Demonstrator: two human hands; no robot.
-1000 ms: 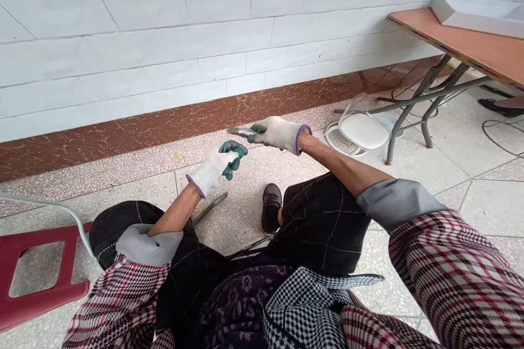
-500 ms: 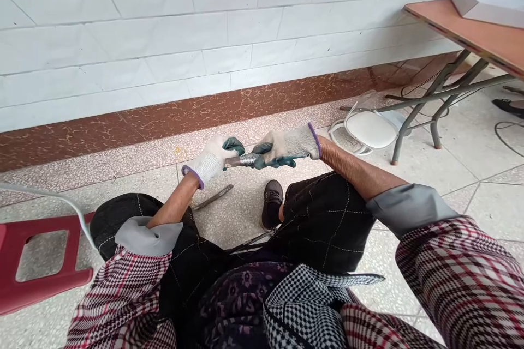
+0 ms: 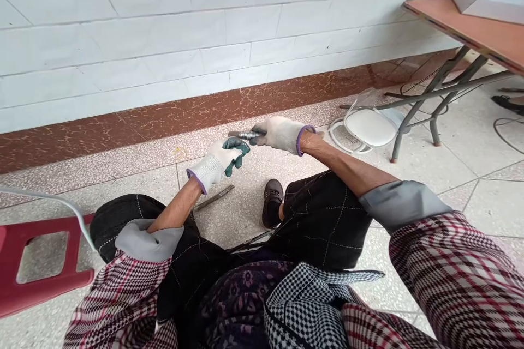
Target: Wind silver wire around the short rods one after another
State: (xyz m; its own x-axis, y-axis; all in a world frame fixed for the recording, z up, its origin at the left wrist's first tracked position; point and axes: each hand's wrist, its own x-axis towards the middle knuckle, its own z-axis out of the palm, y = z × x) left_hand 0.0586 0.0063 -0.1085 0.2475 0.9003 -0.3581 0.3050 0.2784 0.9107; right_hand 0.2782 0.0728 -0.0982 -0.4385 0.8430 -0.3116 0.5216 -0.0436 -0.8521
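Note:
Both hands wear white knit gloves with green-grey coated fingers and purple cuffs. My right hand [image 3: 278, 133] is closed round the right end of a dark stick wound with silver wire [image 3: 248, 134]. The stick's bare left end [image 3: 234, 134] points left past the coil. Just below and left of it, my left hand [image 3: 227, 157] is closed with its fingertips pinched close to the coil. Whatever is between those fingertips is too small to make out. A dark flat strip [image 3: 215, 197] lies on the floor below my left hand.
A red plastic stool [image 3: 41, 278] stands at the left, with a pale hose or cable [image 3: 61, 196] curving over it. At the right are a small white chair [image 3: 370, 128] and a folding table [image 3: 483, 32] bearing a white box [image 3: 487, 2]. A tiled wall [image 3: 164, 38] runs ahead.
My left hand has let go of the stick's left end and dropped slightly beside it. My right hand has moved up and left, carrying the wire-wound stick, and turned over.

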